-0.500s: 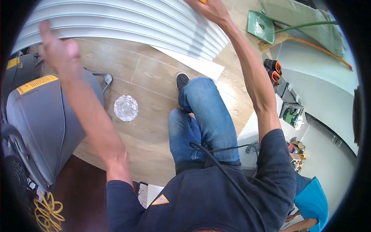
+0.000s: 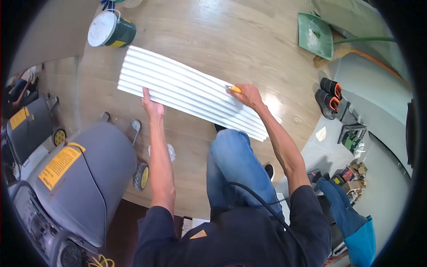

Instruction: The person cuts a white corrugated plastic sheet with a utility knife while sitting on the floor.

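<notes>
A white ribbed panel (image 2: 191, 91) stretches in front of me over the wood-look floor, slanting down from far left to near right. My left hand (image 2: 154, 107) holds its near long edge toward the left end, thumb on top and the other fingers hidden beneath. My right hand (image 2: 250, 96) is closed around a yellow utility knife (image 2: 236, 89), whose tip points left over the panel's far edge. Whether the blade touches the panel I cannot tell. Partly behind my left forearm, a crumpled clear-white object (image 2: 171, 152) lies on the floor.
A large grey wheeled machine (image 2: 89, 173) stands at left. A lidded dark green bucket (image 2: 120, 33) is far left. At right are a green dustpan (image 2: 315, 36), dark shoes (image 2: 328, 100) with orange trim and a person in a turquoise top (image 2: 361, 242). A black cable (image 2: 253, 193) crosses my lap.
The panel now appears smaller and lower, its whole length visible. My left hand, blurred and apparently over the panel before, grips its near edge. The right hand has come nearer with the knife.
</notes>
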